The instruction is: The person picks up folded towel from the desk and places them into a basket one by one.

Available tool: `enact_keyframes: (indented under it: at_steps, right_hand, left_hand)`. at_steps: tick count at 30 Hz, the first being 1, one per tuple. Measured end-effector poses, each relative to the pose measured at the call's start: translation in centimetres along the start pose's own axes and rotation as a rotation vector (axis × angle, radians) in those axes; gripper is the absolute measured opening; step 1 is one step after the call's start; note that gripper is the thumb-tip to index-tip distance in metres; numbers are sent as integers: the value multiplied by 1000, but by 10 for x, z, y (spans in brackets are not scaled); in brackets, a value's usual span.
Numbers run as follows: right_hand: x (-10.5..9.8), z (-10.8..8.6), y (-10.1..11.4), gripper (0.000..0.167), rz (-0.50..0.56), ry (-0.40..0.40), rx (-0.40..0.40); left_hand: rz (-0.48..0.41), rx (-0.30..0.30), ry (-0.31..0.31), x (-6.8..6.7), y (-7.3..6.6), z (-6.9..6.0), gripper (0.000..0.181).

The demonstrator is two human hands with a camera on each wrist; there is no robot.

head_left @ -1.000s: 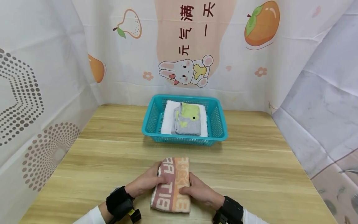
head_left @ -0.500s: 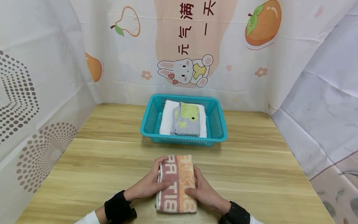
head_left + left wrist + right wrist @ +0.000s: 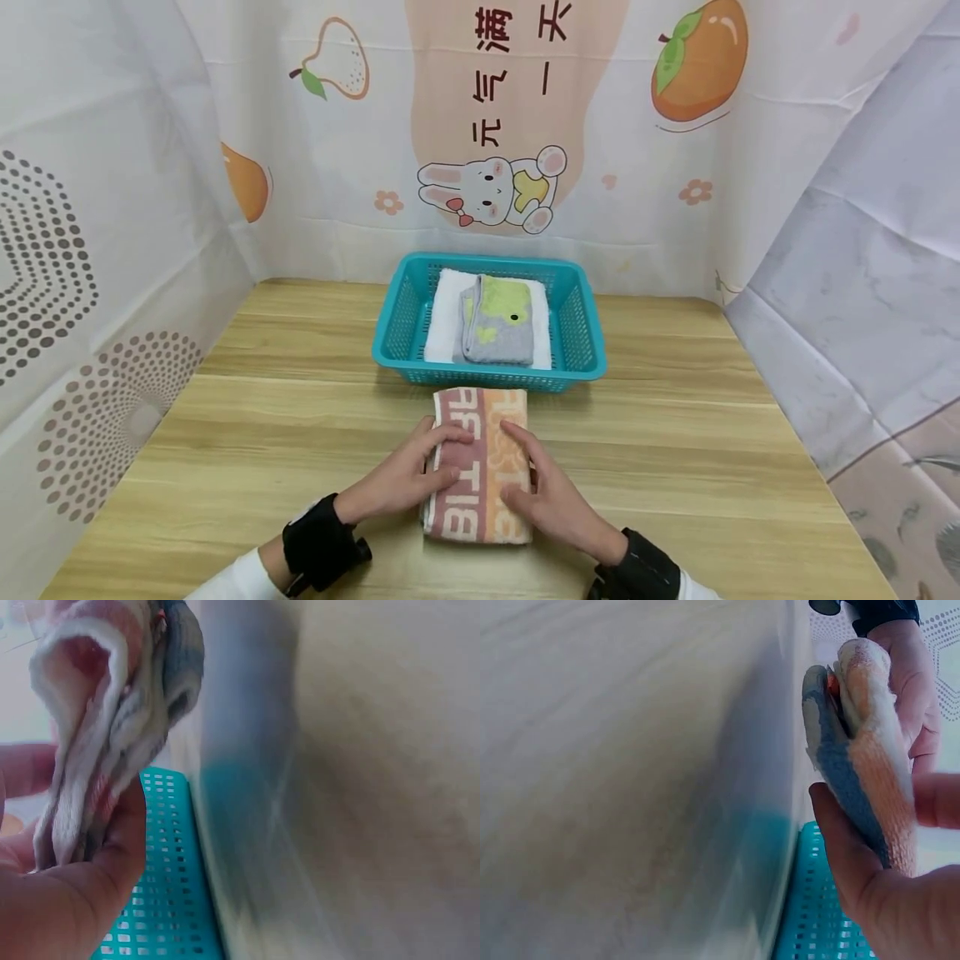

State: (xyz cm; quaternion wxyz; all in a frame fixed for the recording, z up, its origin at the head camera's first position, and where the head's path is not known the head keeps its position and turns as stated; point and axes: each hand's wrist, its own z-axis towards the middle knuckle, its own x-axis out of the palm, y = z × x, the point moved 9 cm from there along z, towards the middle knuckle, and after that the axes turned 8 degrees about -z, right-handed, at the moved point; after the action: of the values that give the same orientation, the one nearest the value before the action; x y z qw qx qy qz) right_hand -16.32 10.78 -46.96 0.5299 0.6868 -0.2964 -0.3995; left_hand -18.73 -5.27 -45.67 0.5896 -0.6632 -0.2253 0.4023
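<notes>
A folded towel (image 3: 480, 508), mauve and orange with pale lettering, is held between both hands just in front of the basket. My left hand (image 3: 405, 471) grips its left side, with thumb and index finger on top. On the opposite side my right hand (image 3: 555, 496) grips it the same way. Both wrist views show the towel raised off the table, its stacked layers pinched between thumb and fingers. Behind it stands a teal plastic basket (image 3: 386, 357). Inside, a grey and green folded towel (image 3: 502, 333) lies on a white towel (image 3: 444, 329).
The wooden table (image 3: 300, 350) extends to either side of the basket. A printed cloth (image 3: 322, 183) hangs behind the table, with more cloth along the left and right sides. Black camera straps (image 3: 318, 546) wrap both wrists.
The mauve and orange towel has moved forward, closer to the basket, with both hands holding it. The index fingers have come onto its top face. The basket's contents look the same.
</notes>
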Motion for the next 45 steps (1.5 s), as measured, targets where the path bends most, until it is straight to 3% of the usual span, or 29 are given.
enact_keyframes:
  at_steps: [5,13,19,28,39,45]
  right_hand:
    - [-7,3,9,87,-26,-23,-16]
    - [-30,18,33,91,-84,-92,-125]
    - [-51,33,47,90,-133,-190,-194]
    - [-77,52,60,83,-231,-279,-218]
    - [-99,70,70,75,-257,-328,-212]
    - [-115,79,72,68,-240,-321,-176]
  left_hand:
    - [-27,0,-15,-4,-7,6,48]
    - [-43,145,-99,-21,-34,23,49]
    - [-70,167,-166,-34,-42,41,46]
    - [50,236,-215,-48,-54,68,45]
    - [42,179,-243,-60,-55,100,51]
    - [117,174,-272,-66,-61,114,48]
